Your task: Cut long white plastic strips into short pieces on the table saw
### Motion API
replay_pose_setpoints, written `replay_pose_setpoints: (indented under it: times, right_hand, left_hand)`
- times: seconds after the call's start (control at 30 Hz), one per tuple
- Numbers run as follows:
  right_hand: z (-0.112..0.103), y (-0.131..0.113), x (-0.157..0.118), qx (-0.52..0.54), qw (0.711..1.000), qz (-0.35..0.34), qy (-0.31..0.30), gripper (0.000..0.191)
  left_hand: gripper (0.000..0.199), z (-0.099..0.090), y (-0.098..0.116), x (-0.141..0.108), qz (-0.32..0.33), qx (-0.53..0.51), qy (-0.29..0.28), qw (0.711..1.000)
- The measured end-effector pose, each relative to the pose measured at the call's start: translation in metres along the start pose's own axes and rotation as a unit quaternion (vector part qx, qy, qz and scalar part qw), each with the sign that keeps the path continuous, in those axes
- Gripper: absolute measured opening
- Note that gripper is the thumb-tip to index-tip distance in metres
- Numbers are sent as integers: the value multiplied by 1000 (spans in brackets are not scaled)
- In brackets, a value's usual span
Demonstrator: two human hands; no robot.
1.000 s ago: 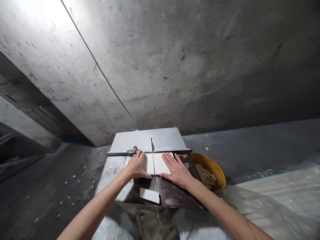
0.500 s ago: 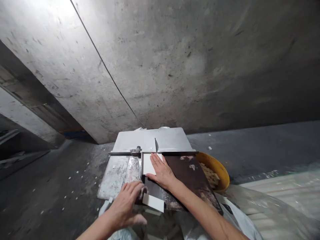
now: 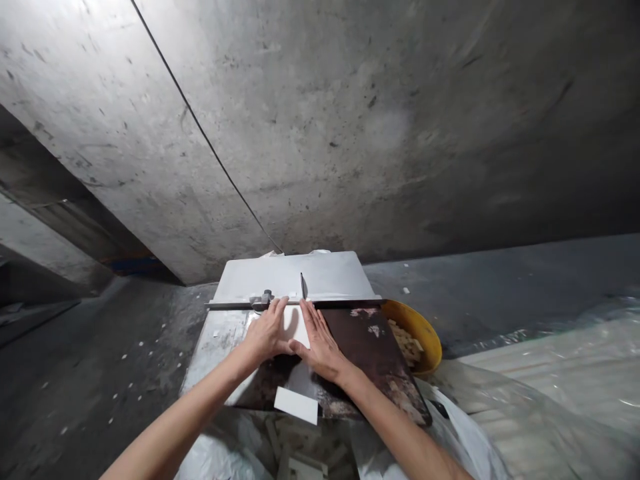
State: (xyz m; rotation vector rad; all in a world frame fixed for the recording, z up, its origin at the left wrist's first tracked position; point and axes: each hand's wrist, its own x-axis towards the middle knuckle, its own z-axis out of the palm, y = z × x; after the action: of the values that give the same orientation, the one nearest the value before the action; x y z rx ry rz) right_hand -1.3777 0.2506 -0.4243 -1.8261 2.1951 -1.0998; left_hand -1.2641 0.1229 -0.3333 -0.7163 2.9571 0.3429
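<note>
On the saw table (image 3: 363, 340), the left hand (image 3: 266, 332) (thumb spread from its fingers) and the flat, outstretched right hand (image 3: 323, 345) are framing a white panel (image 3: 296, 325) beside the far fence (image 3: 350, 305). A loose white strip (image 3: 296, 405) is lying at the near edge.

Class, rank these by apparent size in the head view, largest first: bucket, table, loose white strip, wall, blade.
1. Wall
2. Table
3. Bucket
4. Loose white strip
5. Blade, judged by its visible part only
</note>
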Motion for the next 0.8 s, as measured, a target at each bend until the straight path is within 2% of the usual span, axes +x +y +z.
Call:
replay_pose_setpoints:
  times: [0.13, 0.2, 0.27, 0.4, 0.5, 0.63, 0.8]
  right_hand:
    - [-4, 5, -24, -9, 997, 54, 55, 94]
    - [-4, 13, -26, -37, 994, 63, 78, 96]
    - [-2, 22, -16, -55, 992, 73, 89, 99]
    - [-1, 42, 20, -70, 988, 82, 109, 102]
    - [-3, 52, 41, -69, 986, 84, 124, 103]
    - [-6, 53, 47, -69, 986, 86, 125, 105]
    - [-4, 36, 17, -69, 986, 80, 129, 108]
  left_hand:
    - [112, 2, -13, 13, 8, -15, 24, 1000]
    - [114, 1, -19, 28, 14, -17, 34, 999]
    - [114, -2, -25, 47, 16, -15, 42, 999]
    - [108, -10, -34, 85, 5, -6, 52, 999]
    - [104, -16, -38, 104, 8, -2, 58, 998]
    - [95, -22, -35, 106, 11, 6, 60, 998]
    - [93, -15, -21, 76, 7, 24, 50, 998]
